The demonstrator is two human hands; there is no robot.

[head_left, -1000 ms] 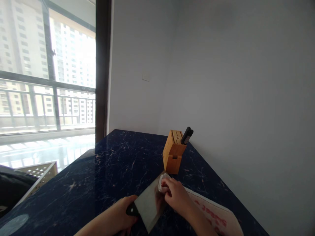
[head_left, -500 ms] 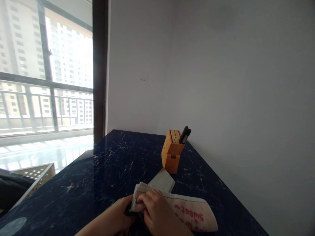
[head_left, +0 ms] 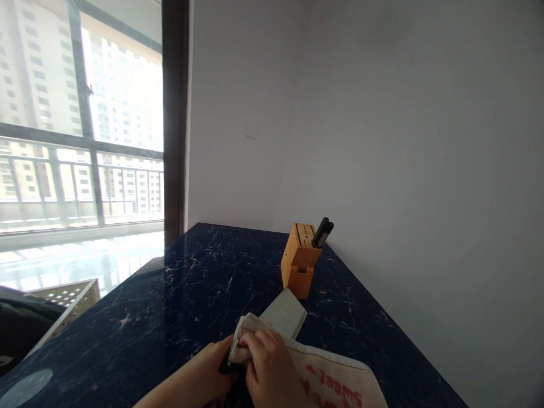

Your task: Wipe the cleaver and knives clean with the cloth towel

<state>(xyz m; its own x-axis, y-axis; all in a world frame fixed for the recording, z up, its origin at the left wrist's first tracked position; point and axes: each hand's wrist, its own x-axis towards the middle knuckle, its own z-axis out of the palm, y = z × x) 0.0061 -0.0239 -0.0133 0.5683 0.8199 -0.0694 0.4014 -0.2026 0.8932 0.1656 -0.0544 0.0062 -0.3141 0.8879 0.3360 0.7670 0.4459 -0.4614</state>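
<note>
Low in the frame, left of centre, here's the left hand (head_left: 221, 365), curled in a grip, fingertips hidden, the left forearm (head_left: 178, 386) slanting up from the bottom edge. And close by, at bottom centre, the right hand (head_left: 270, 360): back uppermost, fingers (head_left: 255, 341) bent and bunched, pointing upper left!

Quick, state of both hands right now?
Left hand: closed, holding the cleaver by its black handle.
Right hand: closed on the cloth, holding it over the cleaver near the handle.
</note>
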